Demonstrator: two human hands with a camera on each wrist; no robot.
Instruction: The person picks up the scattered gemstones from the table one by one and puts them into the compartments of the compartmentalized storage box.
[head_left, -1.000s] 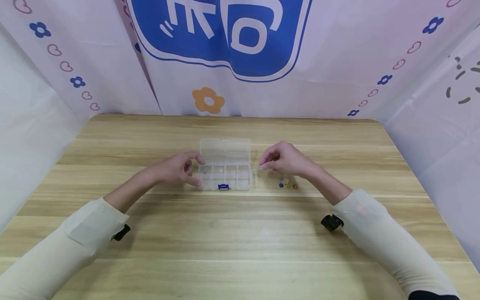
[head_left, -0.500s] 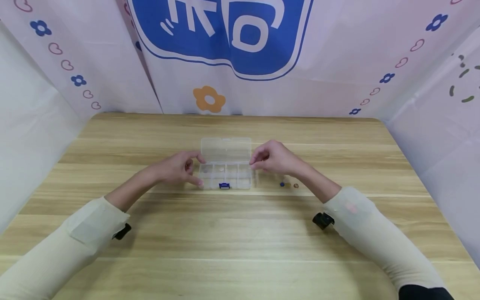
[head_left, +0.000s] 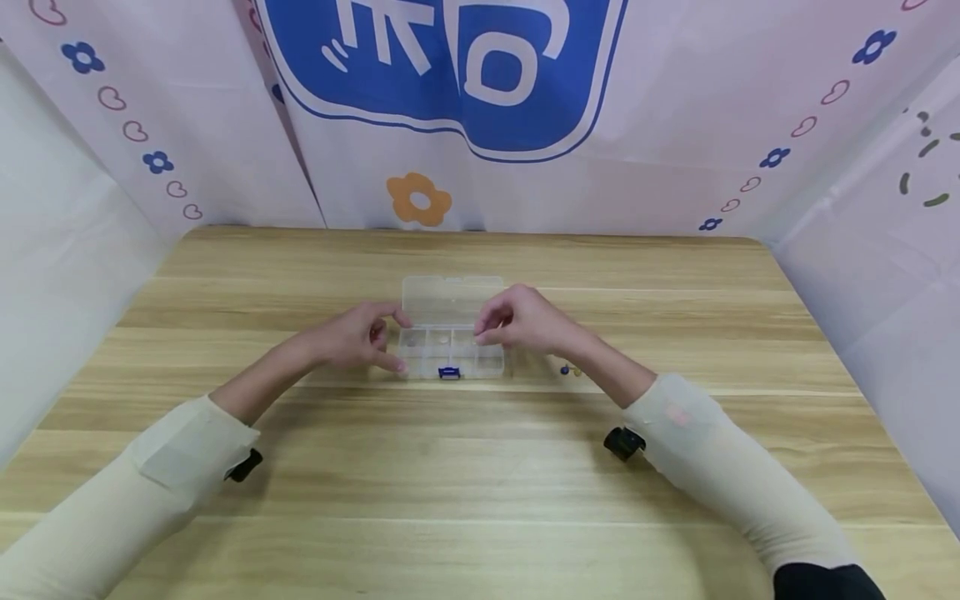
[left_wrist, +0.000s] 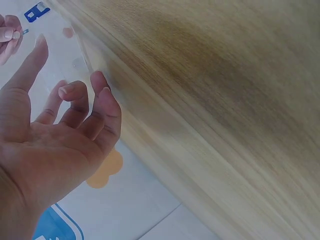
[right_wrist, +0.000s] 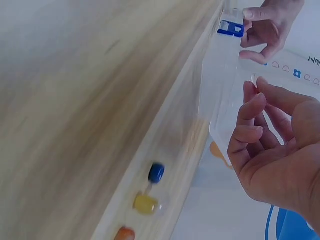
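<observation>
Here at the table (head_left: 420, 483), the left hand (head_left: 348, 336) has the left end of the clear box (head_left: 491, 364) held between thumb and finger, lid (head_left: 442, 300) tipped right back. The right hand (head_left: 525, 321) is over the back row, pinching a tiny pale piece (right_wrist: 254, 80) at the fingertips — near the divider between the third and fourth compartments (head_left: 464, 342), and I can't tell which it's over. Best way, I'd say: choose one, get the fingertips low between its walls, then part them gently so nothing bounces next door, the left hand bracing the box throughout. Now the count! One box, one lid, one blue latch (head_left: 449, 373), and what look like eight compartments, two rows of four. Inside, one pale bead (head_left: 444, 340) shows in the back row, second from left; anything more is too faint to call. Out on the table, right of the box — one blue bead (right_wrist: 156, 172), one yellow bead (right_wrist: 144, 204), one orange bead (right_wrist: 125, 233), and perhaps one clear bead (right_wrist: 161, 206) against the yellow
</observation>
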